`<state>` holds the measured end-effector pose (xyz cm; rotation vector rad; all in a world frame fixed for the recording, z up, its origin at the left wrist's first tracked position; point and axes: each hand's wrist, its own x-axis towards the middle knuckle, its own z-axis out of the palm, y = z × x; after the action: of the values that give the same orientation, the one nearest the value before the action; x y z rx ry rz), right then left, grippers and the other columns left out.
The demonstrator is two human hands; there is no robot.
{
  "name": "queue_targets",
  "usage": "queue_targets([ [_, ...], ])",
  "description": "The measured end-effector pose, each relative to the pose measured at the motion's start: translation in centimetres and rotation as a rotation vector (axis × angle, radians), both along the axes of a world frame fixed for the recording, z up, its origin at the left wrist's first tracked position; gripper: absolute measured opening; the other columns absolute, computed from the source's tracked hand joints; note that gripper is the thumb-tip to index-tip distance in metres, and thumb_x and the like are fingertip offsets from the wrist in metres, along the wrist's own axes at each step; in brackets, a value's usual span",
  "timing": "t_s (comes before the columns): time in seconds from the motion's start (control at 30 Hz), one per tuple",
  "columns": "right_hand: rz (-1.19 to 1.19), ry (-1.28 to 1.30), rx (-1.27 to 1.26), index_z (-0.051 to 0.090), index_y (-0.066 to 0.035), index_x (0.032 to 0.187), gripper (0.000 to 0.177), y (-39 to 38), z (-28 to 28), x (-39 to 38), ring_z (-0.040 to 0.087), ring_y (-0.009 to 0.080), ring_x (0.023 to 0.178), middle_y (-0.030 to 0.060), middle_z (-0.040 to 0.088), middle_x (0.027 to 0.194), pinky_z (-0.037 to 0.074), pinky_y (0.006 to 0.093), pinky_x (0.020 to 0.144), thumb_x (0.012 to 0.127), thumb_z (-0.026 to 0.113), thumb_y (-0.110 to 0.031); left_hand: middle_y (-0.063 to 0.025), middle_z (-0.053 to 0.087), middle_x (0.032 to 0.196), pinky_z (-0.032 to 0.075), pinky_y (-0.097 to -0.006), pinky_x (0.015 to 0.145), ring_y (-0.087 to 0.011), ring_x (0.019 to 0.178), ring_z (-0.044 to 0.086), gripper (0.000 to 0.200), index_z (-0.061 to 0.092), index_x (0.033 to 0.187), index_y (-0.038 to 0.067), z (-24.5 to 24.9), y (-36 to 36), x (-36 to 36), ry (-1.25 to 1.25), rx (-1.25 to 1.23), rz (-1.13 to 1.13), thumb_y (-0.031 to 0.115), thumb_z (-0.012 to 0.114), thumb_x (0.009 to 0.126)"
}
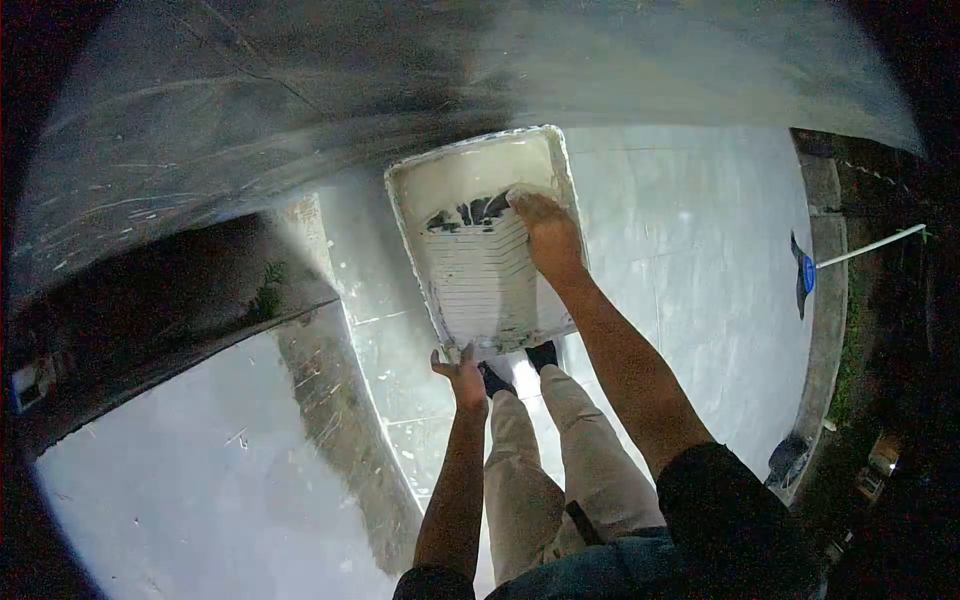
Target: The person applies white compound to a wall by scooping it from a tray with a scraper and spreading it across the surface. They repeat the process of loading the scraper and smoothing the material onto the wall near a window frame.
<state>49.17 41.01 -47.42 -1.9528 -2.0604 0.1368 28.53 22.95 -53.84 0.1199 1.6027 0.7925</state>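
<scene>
A white-rimmed paint tray with a ribbed slope and pale paint residue is in front of my legs, tilted slightly in view. My left hand grips its near edge from below, the thumb up at the rim. Inside the tray, my right hand has its fingers bent and pressed together, with the fingertips at the end of a dark, ragged patch at the top of the ribs. Whatever those fingers may hold is too small to make out.
Beneath me is a pale floor with faint joint lines. A large grey surface curves across the top. To the right lies a blue-headed tool with a white pole, near a curb. A whitish slab is at left.
</scene>
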Motion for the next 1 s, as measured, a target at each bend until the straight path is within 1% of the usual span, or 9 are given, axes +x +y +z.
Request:
queue_targets([
  [0.07, -0.012, -0.026, -0.029, 0.059, -0.01, 0.118, 0.047, -0.2, -1.9, -0.2, 0.059, 0.0325, 0.106, 0.0153, 0.063, 0.111, 0.046, 0.0418, 0.092, 0.074, 0.053, 0.004, -0.0171, 0.025, 0.138, 0.038, -0.0494, 0.085, -0.0294, 0.115, 0.038, 0.078, 0.007, 0.138, 0.018, 0.1, 0.1, 0.1, 0.083, 0.093, -0.084, 0.013, 0.063, 0.084],
  [0.13, -0.108, 1.109, 0.247, 0.059, -0.011, 0.119, 0.046, -0.4, -7.1, 0.0, 0.058, 0.0326, 0.107, 0.0151, 0.062, 0.113, 0.046, 0.0419, 0.093, 0.075, 0.053, 0.002, -0.0175, 0.024, 0.139, 0.035, -0.0511, 0.088, -0.0297, 0.116, 0.037, 0.079, 0.006, 0.139, 0.018, 5.2, 3.1, 0.9, -0.073, -0.075, 0.098, 0.017, 0.063, 0.084],
  [0.17, -0.108, 1.111, 0.246, 0.059, -0.011, 0.119, 0.046, -0.3, -5.6, 0.0, 0.058, 0.0326, 0.107, 0.0151, 0.062, 0.113, 0.046, 0.0419, 0.093, 0.075, 0.053, 0.002, -0.0175, 0.024, 0.139, 0.035, -0.0511, 0.088, -0.0297, 0.116, 0.037, 0.079, 0.006, 0.139, 0.018, 5.2, 3.1, 0.9, -0.071, -0.076, 0.098, 0.017, 0.063, 0.084],
  [0.23, 0.038, -0.122, -0.04, 0.058, -0.008, 0.118, 0.043, -0.1, -0.8, -0.1, 0.056, 0.0328, 0.108, 0.0149, 0.061, 0.114, 0.045, 0.0415, 0.093, 0.077, 0.051, 0.001, -0.0117, 0.027, 0.138, 0.035, -0.0513, 0.087, -0.0283, 0.118, 0.036, 0.08, 0.008, 0.135, 0.026, 5.0, 3.1, 0.9, -0.068, -0.108, 0.091, 0.017, 0.065, 0.081],
  [0.57, 0.061, -0.055, -0.213, 0.059, -0.006, 0.113, 0.038, -0.7, -1.2, -0.8, 0.056, 0.0286, 0.109, 0.0149, 0.06, 0.114, 0.045, 0.0388, 0.094, 0.078, 0.048, 0.003, -0.0147, 0.024, 0.141, 0.026, -0.0525, 0.098, -0.03, 0.125, 0.029, 0.081, 0.005, 0.137, 0.026, 3.6, 2.9, 1.8, -0.029, -0.054, 0.197, 0.014, 0.063, 0.081],
  [0.67, 0.078, -0.042, -0.142, 0.061, -0.006, 0.11, 0.036, -2.6, 1.0, -2.1, 0.062, 0.0289, 0.098, 0.0152, 0.065, 0.103, 0.05, 0.0389, 0.085, 0.077, 0.05, 0.001, -0.0261, 0.028, 0.134, 0.027, -0.0426, 0.102, -0.0321, 0.122, 0.033, 0.085, 0.0, 0.139, 0.012, 4.0, 2.5, 1.2, -0.007, -0.014, 0.195, 0.011, 0.063, 0.082],
  [0.73, -0.048, 0.182, -0.449, 0.06, -0.007, 0.112, 0.033, -2.6, 4.0, -2.9, 0.063, 0.031, 0.092, 0.0157, 0.065, 0.102, 0.05, 0.0425, 0.079, 0.08, 0.056, -0.007, -0.0263, 0.028, 0.135, 0.025, -0.0424, 0.104, -0.0341, 0.125, 0.031, 0.086, -0.001, 0.139, 0.005, 4.4, 3.0, 0.7, 0.032, 0.02, 0.1, 0.011, 0.063, 0.082],
  [0.87, -0.127, 0.492, -0.276, 0.065, -0.006, 0.105, 0.024, -2.9, 6.3, -3.0, 0.066, 0.0246, 0.07, 0.0123, 0.069, 0.086, 0.053, 0.0373, 0.065, 0.082, 0.057, -0.007, -0.0273, 0.029, 0.135, 0.024, -0.0427, 0.106, -0.0371, 0.126, 0.031, 0.08, 0.007, 0.138, -0.004, 7.4, 4.2, 0.2, 0.221, 0.217, 0.061, 0.012, 0.063, 0.082],
  [1.0, -0.32, 1.448, -0.539, 0.065, -0.004, 0.105, 0.02, -2.9, 6.6, -3.9, 0.06, 0.01, 0.06, 0.0072, 0.068, 0.084, 0.047, 0.0265, 0.045, 0.088, 0.059, -0.011, -0.0263, 0.026, 0.139, 0.024, -0.0415, 0.107, -0.035, 0.126, 0.033, 0.072, 0.015, 0.137, -0.005, 13.4, 6.9, -1.4, 0.686, 0.352, -0.341, 0.006, 0.061, 0.083],
])
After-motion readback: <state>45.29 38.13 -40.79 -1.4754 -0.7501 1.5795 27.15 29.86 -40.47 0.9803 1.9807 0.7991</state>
